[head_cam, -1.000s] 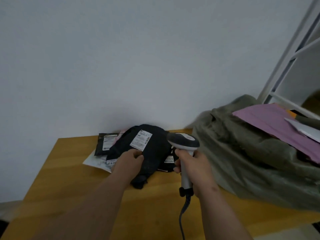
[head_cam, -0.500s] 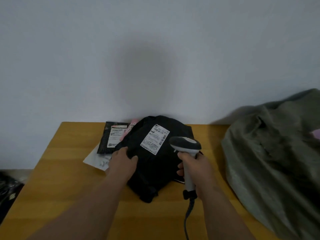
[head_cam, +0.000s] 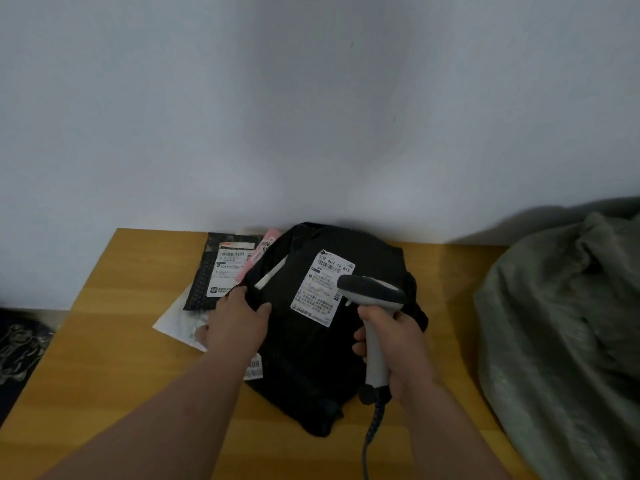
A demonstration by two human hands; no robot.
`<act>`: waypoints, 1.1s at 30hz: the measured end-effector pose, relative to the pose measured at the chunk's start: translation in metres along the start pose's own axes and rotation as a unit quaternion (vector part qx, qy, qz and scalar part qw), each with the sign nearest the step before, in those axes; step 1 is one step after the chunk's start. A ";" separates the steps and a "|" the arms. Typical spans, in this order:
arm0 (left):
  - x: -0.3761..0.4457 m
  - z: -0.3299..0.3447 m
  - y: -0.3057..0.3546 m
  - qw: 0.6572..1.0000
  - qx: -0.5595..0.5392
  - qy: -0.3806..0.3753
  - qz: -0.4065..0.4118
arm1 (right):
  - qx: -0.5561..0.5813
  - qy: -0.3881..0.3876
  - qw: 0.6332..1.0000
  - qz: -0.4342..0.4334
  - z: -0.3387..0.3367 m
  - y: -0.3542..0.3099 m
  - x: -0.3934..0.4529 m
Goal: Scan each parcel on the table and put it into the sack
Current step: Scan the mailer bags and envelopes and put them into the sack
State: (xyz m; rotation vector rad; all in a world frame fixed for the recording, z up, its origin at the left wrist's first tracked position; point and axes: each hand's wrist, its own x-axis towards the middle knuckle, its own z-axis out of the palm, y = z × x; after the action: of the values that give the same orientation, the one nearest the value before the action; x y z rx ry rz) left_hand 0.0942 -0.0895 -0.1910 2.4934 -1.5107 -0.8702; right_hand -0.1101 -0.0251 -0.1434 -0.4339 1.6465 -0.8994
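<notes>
A large black parcel point(head_cam: 311, 348) with a white shipping label point(head_cam: 320, 289) lies on the wooden table point(head_cam: 114, 368) near the wall. My left hand point(head_cam: 235, 320) grips the parcel's left edge. My right hand point(head_cam: 398, 351) holds a grey and white barcode scanner point(head_cam: 372, 299), whose head hovers over the label's right side. The scanner's cable point(head_cam: 372, 434) hangs toward me. At the right stands the grey-green sack point(head_cam: 561, 327).
Behind the black parcel lie a small black mailer with a label point(head_cam: 221, 271), a pink parcel point(head_cam: 259, 254) and a white flat parcel point(head_cam: 180, 323). A grey wall rises behind the table. A dark patterned thing point(head_cam: 17, 344) sits on the floor at left.
The view has swung left, so the sack's open top and its pink parcel have left the frame. The black parcel now lies flatter, label up, with the scanner head closer over the label.
</notes>
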 end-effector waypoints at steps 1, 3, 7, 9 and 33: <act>0.000 0.001 -0.001 1.000 -0.013 -0.007 0.001 | 0.007 0.002 1.000 0.002 0.000 0.001 0.000; 0.000 0.003 -0.006 0.999 -0.042 -0.021 0.008 | 0.026 0.009 1.000 0.009 0.002 0.003 0.000; -0.006 0.005 -0.017 0.996 -0.081 -0.022 0.035 | 0.048 0.024 0.999 0.008 0.005 0.003 -0.007; -0.011 0.003 -0.020 0.993 -0.104 -0.020 0.054 | 0.052 0.028 0.998 0.006 0.006 0.002 -0.013; -0.030 -0.004 -0.023 0.990 -0.134 -0.004 0.050 | 0.059 0.034 0.997 -0.024 0.001 0.005 -0.034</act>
State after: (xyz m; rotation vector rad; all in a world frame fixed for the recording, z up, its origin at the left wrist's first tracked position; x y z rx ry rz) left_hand 0.1042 -0.0538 -0.1833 2.2075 -1.4024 -0.9945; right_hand -0.0992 0.0014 -0.1247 -0.3669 1.6399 -1.0513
